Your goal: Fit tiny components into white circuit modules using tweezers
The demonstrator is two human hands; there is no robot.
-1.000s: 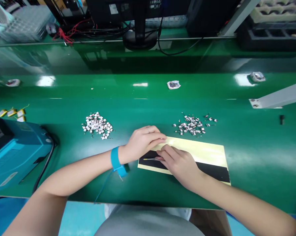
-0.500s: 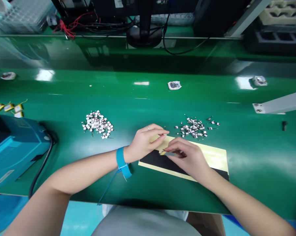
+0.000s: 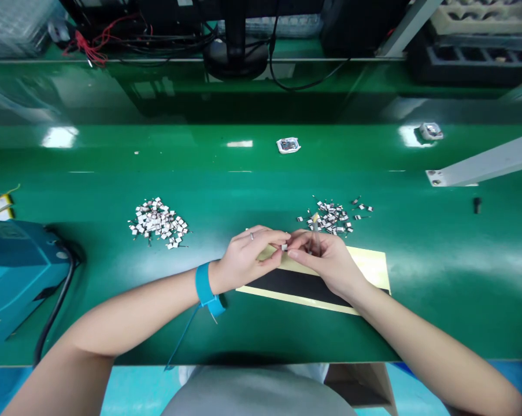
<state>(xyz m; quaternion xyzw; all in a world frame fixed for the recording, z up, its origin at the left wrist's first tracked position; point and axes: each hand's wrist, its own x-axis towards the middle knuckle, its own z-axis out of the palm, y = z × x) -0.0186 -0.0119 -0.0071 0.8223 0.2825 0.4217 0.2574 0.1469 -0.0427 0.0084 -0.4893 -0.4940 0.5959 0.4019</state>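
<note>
My left hand (image 3: 254, 254) wears a blue wrist strap (image 3: 205, 287) and pinches a small white-faced component (image 3: 284, 247) between thumb and fingers. My right hand (image 3: 325, 257) meets it there, its thumb and index fingertip at the component's right side. Tucked in the right palm is a slim grey tool (image 3: 315, 234) with a yellowish tip pointing up and away; its exact kind is unclear. Beneath both hands lies a pale yellow sheet (image 3: 369, 266) with a black strip (image 3: 304, 284) along it. The fingers hide part of the sheet.
Piles of small white-faced components with short leads lie left (image 3: 157, 222) and right (image 3: 332, 216) of my hands. Beyond are white-framed parts, one central (image 3: 288, 145). A blue machine (image 3: 22, 271) stands at left, a metal bracket (image 3: 481, 162) juts in from the right, and a monitor stand (image 3: 235, 58) is behind.
My hands have come together around the small component. The tool in my right hand has swung from pointing left to pointing up. The whole view has shifted slightly.
</note>
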